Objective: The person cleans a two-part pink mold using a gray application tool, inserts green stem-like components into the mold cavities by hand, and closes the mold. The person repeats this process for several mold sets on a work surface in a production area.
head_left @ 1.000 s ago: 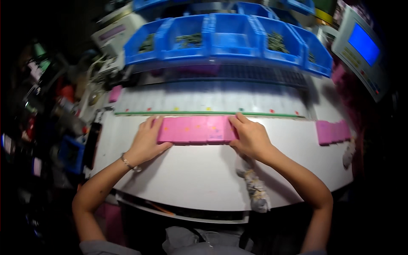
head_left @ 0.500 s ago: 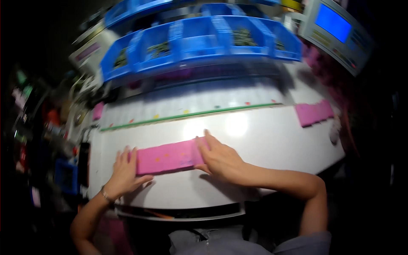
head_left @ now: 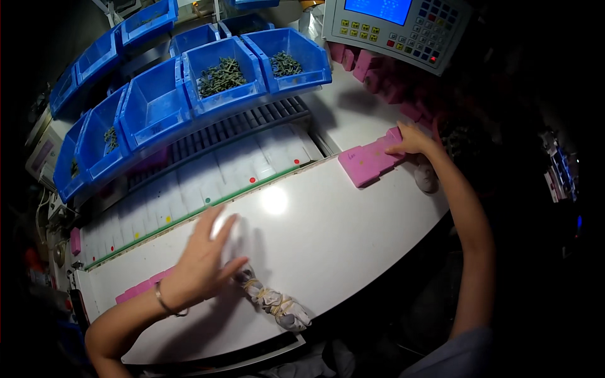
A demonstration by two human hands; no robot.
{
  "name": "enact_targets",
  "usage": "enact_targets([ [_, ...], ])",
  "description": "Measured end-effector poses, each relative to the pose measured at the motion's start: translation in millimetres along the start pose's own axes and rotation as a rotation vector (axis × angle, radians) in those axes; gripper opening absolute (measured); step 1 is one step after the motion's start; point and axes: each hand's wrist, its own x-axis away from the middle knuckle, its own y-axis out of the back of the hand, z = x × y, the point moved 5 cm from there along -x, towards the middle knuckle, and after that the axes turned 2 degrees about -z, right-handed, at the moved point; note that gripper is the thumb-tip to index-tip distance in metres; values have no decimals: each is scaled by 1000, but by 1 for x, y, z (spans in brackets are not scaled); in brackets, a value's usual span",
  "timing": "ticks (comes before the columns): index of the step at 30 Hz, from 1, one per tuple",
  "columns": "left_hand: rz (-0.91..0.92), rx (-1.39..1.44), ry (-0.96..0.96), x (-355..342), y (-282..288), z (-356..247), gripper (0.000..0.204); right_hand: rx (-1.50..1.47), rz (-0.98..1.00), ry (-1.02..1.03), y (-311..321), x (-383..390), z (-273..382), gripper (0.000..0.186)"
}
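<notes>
At the right of the white table my right hand [head_left: 409,142] is closed on the far end of a group of pink blocks [head_left: 362,167]. My left hand [head_left: 211,252] is raised over the middle of the table, fingers apart and slightly blurred, holding nothing. Behind my left forearm lies another pink block row [head_left: 135,290], partly hidden. Just right of my left hand is a pale bundle [head_left: 277,305] wrapped in bands. A second pale object [head_left: 425,179] sits beside my right forearm.
Blue bins [head_left: 154,110], several holding small dark green parts, stand over a roller strip. Along the back of the table [head_left: 340,233] runs a white channeled tray [head_left: 233,157] with coloured dots and a green edge. A control panel [head_left: 394,34] and piled pink blocks [head_left: 372,79] are at back right.
Both hands have let go of the middle pink row, which now lies farther left. My right hand has moved onto the right-hand blocks; my left has lifted open. The view has turned rightward.
</notes>
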Motion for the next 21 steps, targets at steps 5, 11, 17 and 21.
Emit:
enact_targets([
  [5,1,145,-79,-41,-32,-30,68,-155,89,111,14,11,30,99],
  [11,-110,234,20,-87,-54,-17,79,-4,97,143,2,42,106,94],
  [17,-177,34,49,-61,-32,14,85,-138,86,344,-4,100,195,96],
  [21,-93,50,190,-5,-4,53,76,-125,90,554,-9,135,256,94],
])
